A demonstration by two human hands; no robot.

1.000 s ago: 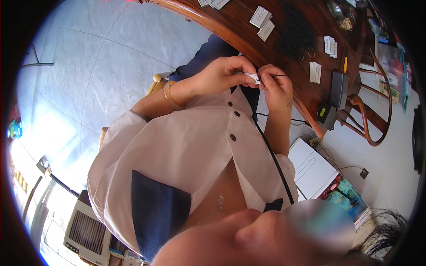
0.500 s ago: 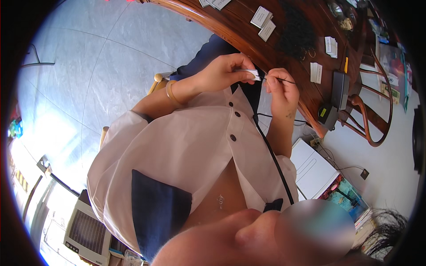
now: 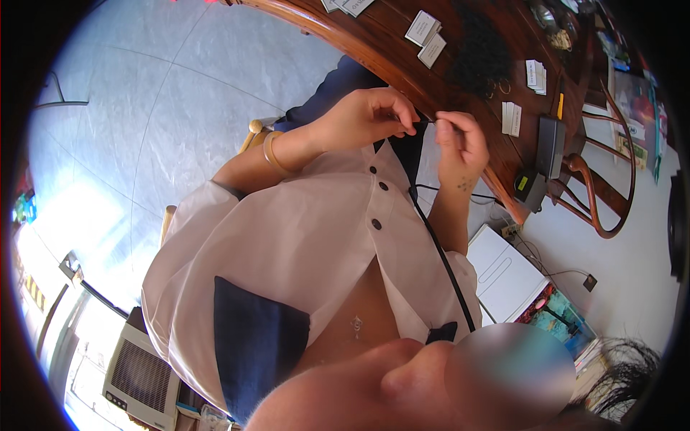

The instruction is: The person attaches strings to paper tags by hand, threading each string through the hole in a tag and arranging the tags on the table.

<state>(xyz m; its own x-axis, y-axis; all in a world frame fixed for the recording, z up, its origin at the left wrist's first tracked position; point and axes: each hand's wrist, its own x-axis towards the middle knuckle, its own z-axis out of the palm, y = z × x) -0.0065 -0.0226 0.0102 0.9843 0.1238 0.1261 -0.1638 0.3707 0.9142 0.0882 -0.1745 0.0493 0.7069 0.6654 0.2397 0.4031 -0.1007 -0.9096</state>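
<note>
Just off the edge of the brown wooden table (image 3: 345,32), both my hands are raised in front of my pale shirt. My left hand (image 3: 374,113), with a bangle on its wrist, is closed in a pinch on one end of a short stretch of thin black cord (image 3: 425,123). The thumb and fingers of my right hand (image 3: 460,140) pinch the cord's other side. The white tag is not visible now; my left fingers may cover it. On the table lie a dark heap of black cords (image 3: 480,54) and small white printed cards (image 3: 422,29).
More white cards (image 3: 511,118) lie at the right of the table, near a dark box (image 3: 550,147). A wooden chair (image 3: 604,208) stands beyond. A black cable (image 3: 445,251) runs down across my shirt. An air cooler (image 3: 140,370) stands at lower left.
The white tag between my left fingers has gone from sight. My left fingers have turned and closed nearer the cord; my right hand has shifted slightly right.
</note>
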